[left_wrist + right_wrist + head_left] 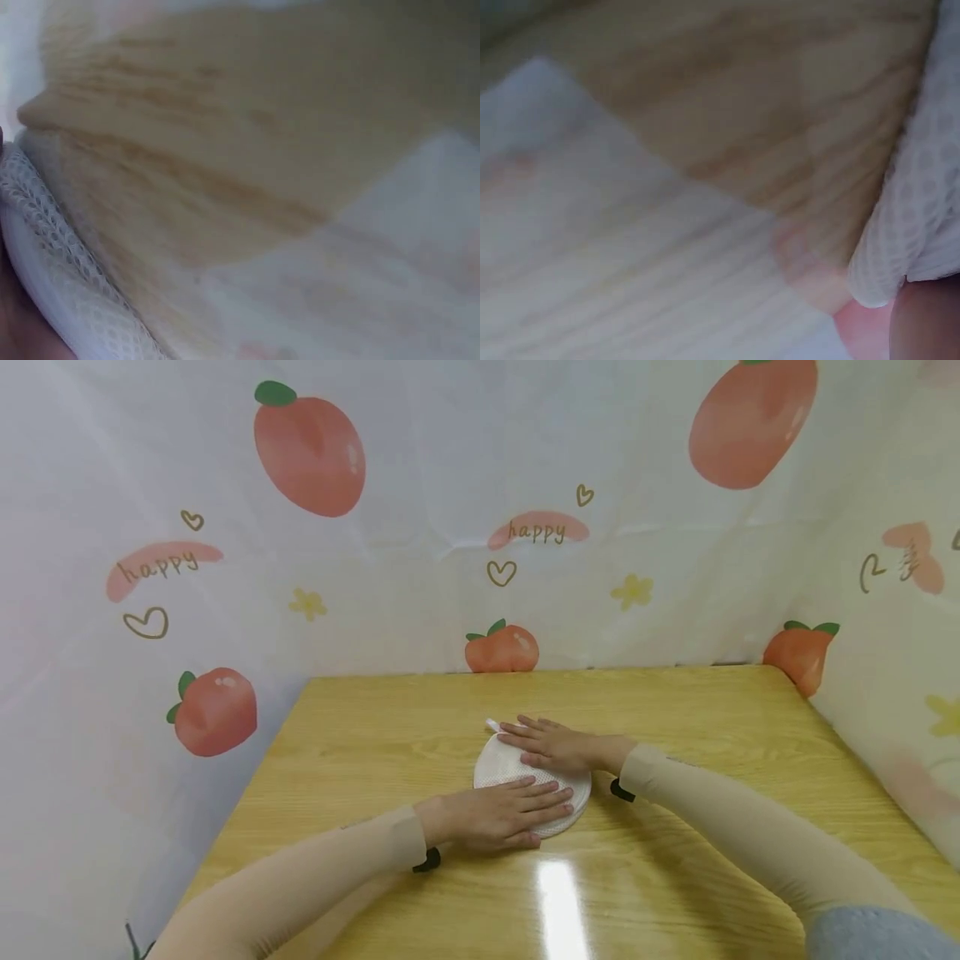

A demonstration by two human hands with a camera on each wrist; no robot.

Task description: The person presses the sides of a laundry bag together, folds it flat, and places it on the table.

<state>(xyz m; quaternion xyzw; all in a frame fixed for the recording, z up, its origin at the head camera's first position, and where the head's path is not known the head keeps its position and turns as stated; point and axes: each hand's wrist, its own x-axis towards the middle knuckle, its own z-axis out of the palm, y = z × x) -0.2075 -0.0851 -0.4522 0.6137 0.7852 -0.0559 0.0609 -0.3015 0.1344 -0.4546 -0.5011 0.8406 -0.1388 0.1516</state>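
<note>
A round white mesh laundry bag [495, 766] lies flat on the wooden table, a small white tab [492, 725] sticking out at its far left edge. My left hand [498, 814] rests palm down across its near part, fingers stretched to the right. Farther back, my right hand [555, 746] lies on the upper right part with straight fingers pointing left. The left wrist view shows the bag's mesh edge [67, 247] close up beside part of the hand. In the right wrist view the mesh [922, 180] fills the right side. Both palms hide much of the bag.
The table [375, 727] has a glossy wood-grain top with a bright light reflection near its front. A white cloth [420, 468] printed with peaches, hearts and flowers hangs behind it and along both sides.
</note>
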